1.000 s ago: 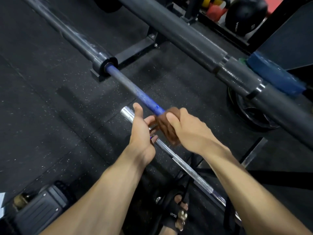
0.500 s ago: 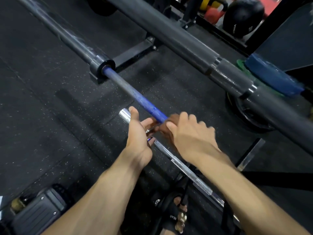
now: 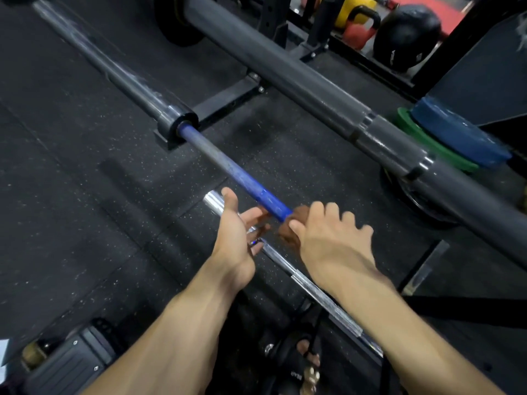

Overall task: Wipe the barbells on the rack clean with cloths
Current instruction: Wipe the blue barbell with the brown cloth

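A barbell with a blue shaft [image 3: 251, 186] and a dark sleeve [image 3: 114, 72] runs from top left toward me. My right hand [image 3: 328, 238] grips a brown cloth [image 3: 288, 235] around the shaft, thumb under it and fingers spread over the top. Most of the cloth is hidden under that hand. My left hand [image 3: 233, 235] is just left of the cloth, thumb up and fingers reaching straight under the blue shaft. A thicker grey barbell [image 3: 285, 72] lies on the rack behind. A chrome bar [image 3: 322, 300] lies lower, below my hands.
Blue and green plates [image 3: 456, 135] are stacked at right beside a dark plate on the floor. A red kettlebell [image 3: 359, 27] and a black ball [image 3: 405, 35] sit at the back. A black case [image 3: 71, 363] is at bottom left, and a sandalled foot [image 3: 302, 363] stands below.
My right hand has rolled over the shaft, its fingers spreading and covering more of the cloth. The left hand has stayed beside it.
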`<state>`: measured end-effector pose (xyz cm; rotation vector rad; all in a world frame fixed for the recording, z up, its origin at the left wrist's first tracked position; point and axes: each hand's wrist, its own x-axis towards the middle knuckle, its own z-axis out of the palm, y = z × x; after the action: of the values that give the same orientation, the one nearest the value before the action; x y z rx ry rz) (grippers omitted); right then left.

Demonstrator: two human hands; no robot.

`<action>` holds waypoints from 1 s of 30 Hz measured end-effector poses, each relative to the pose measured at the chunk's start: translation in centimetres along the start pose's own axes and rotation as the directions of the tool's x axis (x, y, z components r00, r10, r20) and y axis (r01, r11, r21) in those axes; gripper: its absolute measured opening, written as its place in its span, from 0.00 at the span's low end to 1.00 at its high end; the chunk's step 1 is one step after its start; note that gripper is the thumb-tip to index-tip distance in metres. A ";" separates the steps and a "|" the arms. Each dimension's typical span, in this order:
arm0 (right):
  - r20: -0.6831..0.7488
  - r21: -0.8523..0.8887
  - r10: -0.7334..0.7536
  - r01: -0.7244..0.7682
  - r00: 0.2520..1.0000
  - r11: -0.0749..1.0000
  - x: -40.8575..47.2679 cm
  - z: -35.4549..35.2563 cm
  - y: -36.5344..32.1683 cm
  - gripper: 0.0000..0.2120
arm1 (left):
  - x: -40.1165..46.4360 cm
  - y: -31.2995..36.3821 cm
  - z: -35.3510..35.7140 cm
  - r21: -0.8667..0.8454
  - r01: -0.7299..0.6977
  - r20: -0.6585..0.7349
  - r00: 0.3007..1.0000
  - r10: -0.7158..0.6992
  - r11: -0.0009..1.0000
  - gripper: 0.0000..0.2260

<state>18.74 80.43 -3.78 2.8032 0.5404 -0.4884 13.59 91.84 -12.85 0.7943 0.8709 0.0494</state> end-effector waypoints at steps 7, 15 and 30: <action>-0.043 0.135 -0.048 0.054 0.998 0.989 4.3 -1.5 -5.8 0.22 | -0.3 0.2 0.6 0.005 0.015 0.064 0.998 -0.015 1.000 0.37; 0.046 0.074 -0.017 0.013 0.999 0.997 0.6 -0.3 0.3 0.20 | 0.5 0.4 -0.4 0.071 0.003 0.042 0.999 -0.006 0.997 0.45; -0.006 0.108 -0.037 0.037 0.999 0.994 1.4 -0.9 -0.7 0.18 | -0.6 1.5 -0.3 0.133 0.047 0.138 0.988 -0.065 0.990 0.43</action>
<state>19.97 81.81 -3.61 2.9015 0.5845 -0.5345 13.39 92.93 -11.61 0.8827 0.7666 -0.1131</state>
